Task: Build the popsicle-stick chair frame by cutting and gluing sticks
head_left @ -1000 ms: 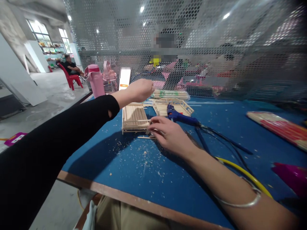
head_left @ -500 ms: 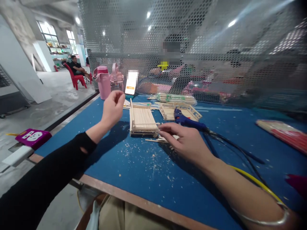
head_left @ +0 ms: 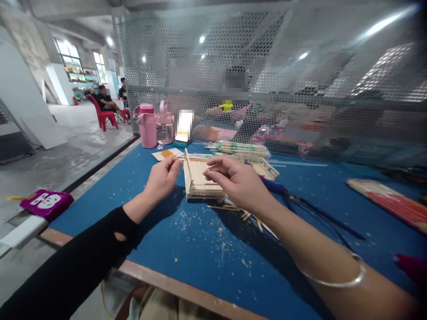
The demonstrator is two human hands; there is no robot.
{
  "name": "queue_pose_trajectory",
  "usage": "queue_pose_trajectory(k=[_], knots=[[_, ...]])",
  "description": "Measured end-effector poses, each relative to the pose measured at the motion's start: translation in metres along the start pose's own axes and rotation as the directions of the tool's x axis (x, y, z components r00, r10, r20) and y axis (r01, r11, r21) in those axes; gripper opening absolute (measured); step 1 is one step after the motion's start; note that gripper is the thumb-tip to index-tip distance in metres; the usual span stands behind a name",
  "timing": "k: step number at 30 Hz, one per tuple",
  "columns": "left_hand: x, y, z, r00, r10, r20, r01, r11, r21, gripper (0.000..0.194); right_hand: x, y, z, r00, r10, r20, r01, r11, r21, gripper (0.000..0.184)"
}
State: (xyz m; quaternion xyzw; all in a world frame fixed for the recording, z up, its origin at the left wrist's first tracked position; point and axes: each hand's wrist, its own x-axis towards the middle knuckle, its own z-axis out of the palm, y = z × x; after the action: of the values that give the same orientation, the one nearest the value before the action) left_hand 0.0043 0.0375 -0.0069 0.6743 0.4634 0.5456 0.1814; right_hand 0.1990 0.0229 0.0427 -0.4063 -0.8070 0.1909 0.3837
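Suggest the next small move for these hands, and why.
Probably steady the small wooden-stick frame with the left hand at its raised left edge: that hand is close beside the edge, while the right hand covers part of the frame's right side in view. Whether either hand holds anything is unclear.

Wooden stick panel partly hidden behind the right hand

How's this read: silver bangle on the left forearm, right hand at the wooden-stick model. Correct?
No: the silver bangle is on the right forearm, as the head view shows. The right hand is at the wooden-stick model, as you say.
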Motion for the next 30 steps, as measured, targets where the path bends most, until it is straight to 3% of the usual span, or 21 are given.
queue_pose_trajectory(k=[4, 7, 9, 13, 18, 21, 24, 27, 30], knots=[[-0.003, 0.009, -0.003, 0.975, 0.201, -0.092, -0.201, 0.980, 0.004, 0.015, 0.004, -0.002, 0.000, 0.995, 0.024, 0.099, -0.031, 0.997, 0.068, 0.011], [-0.006, 0.016, -0.005, 0.895, 0.444, -0.046, -0.440, 0.895, 0.064, 0.018, 0.001, -0.007, -0.001, 0.984, 0.070, 0.166, -0.113, 0.956, 0.271, 0.010], [-0.008, 0.020, -0.006, 0.845, 0.534, 0.020, -0.534, 0.842, 0.077, 0.018, -0.001, -0.009, -0.002, 0.975, 0.077, 0.208, -0.153, 0.912, 0.380, 0.016], [-0.011, 0.024, -0.003, 0.813, 0.574, 0.095, -0.578, 0.816, 0.022, 0.014, -0.004, -0.012, -0.001, 0.960, 0.059, 0.275, -0.179, 0.881, 0.437, 0.024], [-0.013, 0.029, 0.000, 0.879, 0.463, 0.111, -0.466, 0.885, 0.003, 0.007, -0.006, -0.011, 0.002, 0.955, 0.056, 0.291, -0.187, 0.875, 0.446, 0.024], [-0.012, 0.030, -0.001, 0.904, 0.419, 0.083, -0.421, 0.907, 0.010, 0.009, -0.005, -0.008, 0.001, 0.983, 0.024, 0.183, -0.086, 0.937, 0.338, 0.021], [-0.010, 0.028, -0.001, 0.918, 0.397, 0.001, -0.397, 0.917, 0.035, 0.006, -0.004, -0.005, -0.001, 0.990, -0.140, -0.011, 0.140, 0.990, -0.005, 0.011], [-0.010, 0.026, -0.001, 0.924, 0.382, -0.008, -0.382, 0.924, 0.019, 0.005, -0.005, -0.005, 0.000, 0.938, -0.344, -0.048, 0.320, 0.910, -0.265, 0.014], [-0.011, 0.027, -0.001, 0.936, 0.351, 0.023, -0.350, 0.936, -0.032, 0.007, -0.007, -0.005, 0.003, 0.906, -0.418, -0.068, 0.370, 0.860, -0.351, 0.014]])
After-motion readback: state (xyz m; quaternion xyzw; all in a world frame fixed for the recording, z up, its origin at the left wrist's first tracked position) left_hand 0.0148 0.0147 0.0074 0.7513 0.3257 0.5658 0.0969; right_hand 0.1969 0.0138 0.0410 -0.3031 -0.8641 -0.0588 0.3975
